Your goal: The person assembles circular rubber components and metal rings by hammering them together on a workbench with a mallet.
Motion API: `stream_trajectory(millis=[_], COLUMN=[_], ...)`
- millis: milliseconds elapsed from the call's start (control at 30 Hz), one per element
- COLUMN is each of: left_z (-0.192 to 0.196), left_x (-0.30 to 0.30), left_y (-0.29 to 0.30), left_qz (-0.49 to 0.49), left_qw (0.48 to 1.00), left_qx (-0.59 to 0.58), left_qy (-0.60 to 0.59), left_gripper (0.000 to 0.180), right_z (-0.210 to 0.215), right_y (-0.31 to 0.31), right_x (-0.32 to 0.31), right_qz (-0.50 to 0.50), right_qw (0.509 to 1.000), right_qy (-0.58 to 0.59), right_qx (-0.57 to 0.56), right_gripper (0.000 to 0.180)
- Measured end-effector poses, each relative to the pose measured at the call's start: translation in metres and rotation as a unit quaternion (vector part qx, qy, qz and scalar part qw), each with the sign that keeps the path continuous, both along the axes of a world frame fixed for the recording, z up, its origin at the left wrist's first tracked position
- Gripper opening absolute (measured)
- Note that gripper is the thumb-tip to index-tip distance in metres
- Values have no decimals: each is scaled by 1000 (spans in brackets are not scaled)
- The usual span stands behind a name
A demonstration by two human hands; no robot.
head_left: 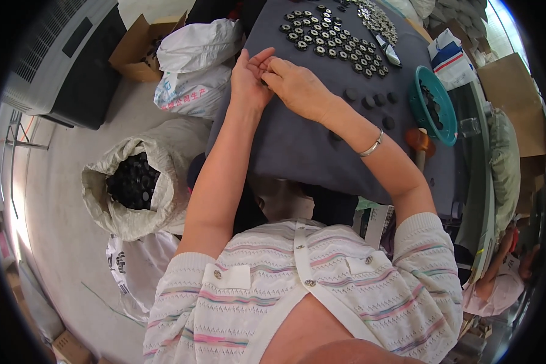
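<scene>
Both hands meet over the desk (297, 151): the left hand (249, 76) lies palm-up, fingers loosely curled, and the right hand (294, 85) pinches at it, fingertips together on something too small to tell. Rows of black discs (333, 39) lie just beyond, loose discs (370, 100) to the right. A careless sweep could likely scatter the rows. The teal basket (434, 106) sits near the right edge; the sack (133, 182) stands below left. Bare cloth lies before the hands.
</scene>
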State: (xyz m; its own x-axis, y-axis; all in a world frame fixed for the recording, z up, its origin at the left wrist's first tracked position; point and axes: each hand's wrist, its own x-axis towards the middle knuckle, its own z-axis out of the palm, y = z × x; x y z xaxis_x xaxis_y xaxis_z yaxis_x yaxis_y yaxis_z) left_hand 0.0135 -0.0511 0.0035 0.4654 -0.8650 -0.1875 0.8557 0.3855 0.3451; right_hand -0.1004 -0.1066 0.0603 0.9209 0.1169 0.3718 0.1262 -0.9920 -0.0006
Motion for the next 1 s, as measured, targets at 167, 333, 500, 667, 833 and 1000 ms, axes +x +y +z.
stream_trajectory(millis=[167,333,500,667,833,1000], left_z=[3,-1,-7,1,13,20], left_x=[-3,-2,2,-1,-12,-20], left_y=[-2,-3,0,1,-3,7], left_qz=[-5,-15,-24,-63,-119,-96], left_qw=[999,1000,999,997,989,982], left_qx=[-16,-12,-13,-13,-45,58], left_qy=[35,-6,-29,-44,-77,-152], left_gripper=[55,54,56,61,62,62], right_z=[-2,-10,-8,2,20,16], right_y=[-1,4,14,17,-1,1], right_x=[-8,-8,-11,-19,-16,-7], right_qz=[2,25,38,2,-81,-139], right_qw=[996,987,989,984,994,980], right_qy=[-90,-115,-107,-154,-2,113], right_qx=[-4,-107,-90,94,71,81], right_gripper=[20,18,14,19,20,15])
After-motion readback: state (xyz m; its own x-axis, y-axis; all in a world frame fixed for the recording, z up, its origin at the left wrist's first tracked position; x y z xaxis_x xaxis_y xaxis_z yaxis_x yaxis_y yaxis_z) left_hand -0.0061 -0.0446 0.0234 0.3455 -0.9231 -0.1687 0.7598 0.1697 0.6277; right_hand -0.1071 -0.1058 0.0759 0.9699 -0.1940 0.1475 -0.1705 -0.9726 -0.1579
